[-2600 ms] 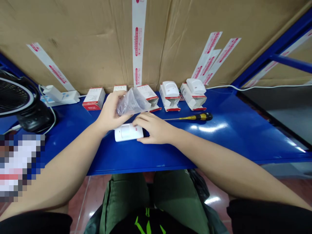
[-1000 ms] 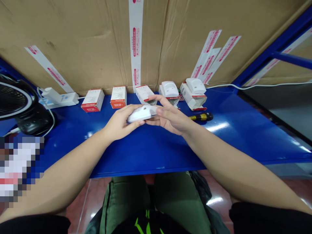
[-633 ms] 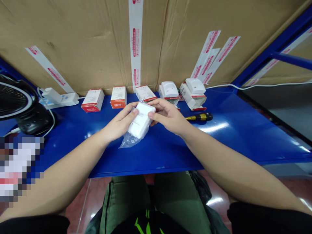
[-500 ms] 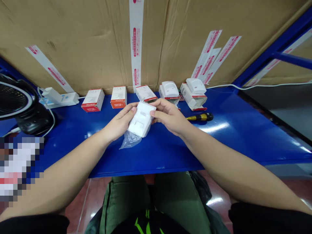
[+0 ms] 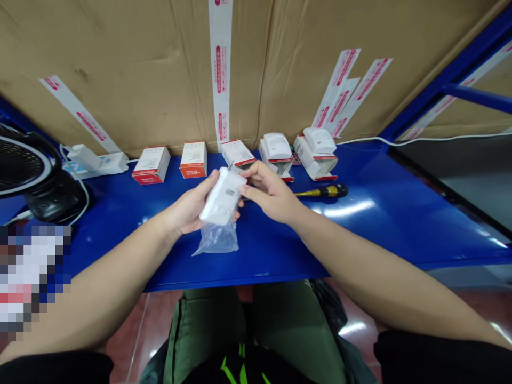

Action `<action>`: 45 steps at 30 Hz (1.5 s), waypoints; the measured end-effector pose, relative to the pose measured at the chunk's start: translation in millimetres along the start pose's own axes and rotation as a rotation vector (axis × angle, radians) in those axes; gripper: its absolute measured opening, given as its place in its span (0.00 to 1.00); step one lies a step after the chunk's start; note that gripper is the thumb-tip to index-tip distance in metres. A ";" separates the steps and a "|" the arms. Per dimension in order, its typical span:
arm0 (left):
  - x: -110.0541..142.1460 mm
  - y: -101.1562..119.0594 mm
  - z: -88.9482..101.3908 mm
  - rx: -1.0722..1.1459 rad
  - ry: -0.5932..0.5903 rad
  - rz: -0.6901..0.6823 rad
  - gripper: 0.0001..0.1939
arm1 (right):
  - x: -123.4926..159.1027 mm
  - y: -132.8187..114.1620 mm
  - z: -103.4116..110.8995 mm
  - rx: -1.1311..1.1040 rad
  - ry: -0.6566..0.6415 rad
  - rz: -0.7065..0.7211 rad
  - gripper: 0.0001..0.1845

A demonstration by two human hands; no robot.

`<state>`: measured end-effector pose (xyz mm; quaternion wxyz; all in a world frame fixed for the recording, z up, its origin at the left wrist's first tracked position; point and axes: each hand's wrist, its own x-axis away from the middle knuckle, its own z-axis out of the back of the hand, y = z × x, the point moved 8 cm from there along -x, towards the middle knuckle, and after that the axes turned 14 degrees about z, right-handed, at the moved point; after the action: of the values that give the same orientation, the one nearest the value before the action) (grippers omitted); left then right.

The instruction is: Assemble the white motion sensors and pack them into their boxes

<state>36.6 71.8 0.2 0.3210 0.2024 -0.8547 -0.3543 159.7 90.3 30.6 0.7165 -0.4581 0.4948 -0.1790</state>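
Observation:
My left hand [image 5: 194, 205] is wrapped around a white plastic detector [image 5: 222, 200], its thumb along the left edge and fingertips showing beneath the right side. Clear film covers at least part of the detector, and the loose end of this plastic bag [image 5: 218, 238] hangs below it. At the detector's upper right edge, my right hand [image 5: 274, 192] pinches the film with thumb and fingers. A thin metal tip [image 5: 231, 165] sticks up past the top end. Just right of my right hand lies a screwdriver [image 5: 326, 191] with a yellow and black handle.
Along the cardboard backing stand several red-and-white boxes [image 5: 151, 165]; white detectors [image 5: 277, 145] rest on the two rightmost, which have open ends. To the left are a black fan [image 5: 44, 186] and a white power strip [image 5: 98, 164]. A white cable [image 5: 440, 140] runs right.
The detector has turned and shifted slightly left and down, and more of the bag hangs below it. My left hand now wraps further around it; my right fingers have moved along its upper edge.

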 end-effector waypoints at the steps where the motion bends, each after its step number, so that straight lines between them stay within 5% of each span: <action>1: -0.5 -0.9 0.9 0.004 0.018 0.008 0.31 | 0.6 1.2 -3.6 -0.012 -0.022 -0.009 0.20; 5: -3.2 -10.2 2.5 0.006 0.042 0.097 0.31 | 2.5 6.1 -12.6 -0.004 -0.059 -0.025 0.27; 11: -6.7 -22.7 -1.1 0.035 -0.015 0.208 0.30 | 3.3 15.3 -22.0 -0.174 -0.178 -0.126 0.24; 19: 5.6 -13.8 -4.5 -0.098 -0.159 0.161 0.33 | -0.1 13.2 9.5 -0.116 0.049 -0.119 0.25; 22: 9.2 -3.1 3.3 -0.173 -0.009 0.064 0.36 | -0.1 15.2 28.6 -0.163 0.187 -0.150 0.27; 25: 9.7 9.0 9.6 -0.242 0.159 -0.082 0.27 | 0.7 16.1 37.6 -0.292 0.267 -0.199 0.27; 30: 9.7 19.2 4.4 -0.556 0.305 -0.284 0.21 | 12.8 20.7 4.3 -0.389 -0.119 -0.426 0.32; 34: 8.8 18.0 2.1 -0.579 0.272 -0.328 0.24 | 13.0 20.3 9.3 -0.351 -0.159 -0.406 0.25; 37: 12.8 28.7 8.7 -0.580 0.336 -0.434 0.33 | 3.0 18.2 35.9 -0.302 -0.051 -0.323 0.26; 41: 23.3 57.8 7.6 -1.122 0.739 -0.653 0.19 | -9.1 14.1 96.8 -0.125 0.300 -0.146 0.28; 45: -6.2 73.2 -6.0 -1.552 0.769 -0.586 0.21 | -8.6 21.2 118.9 -0.069 0.451 -0.094 0.27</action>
<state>36.4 121.3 54.7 0.5268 0.2430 -0.1251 -0.8049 255.5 164.4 28.3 0.5627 -0.4530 0.6264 -0.2929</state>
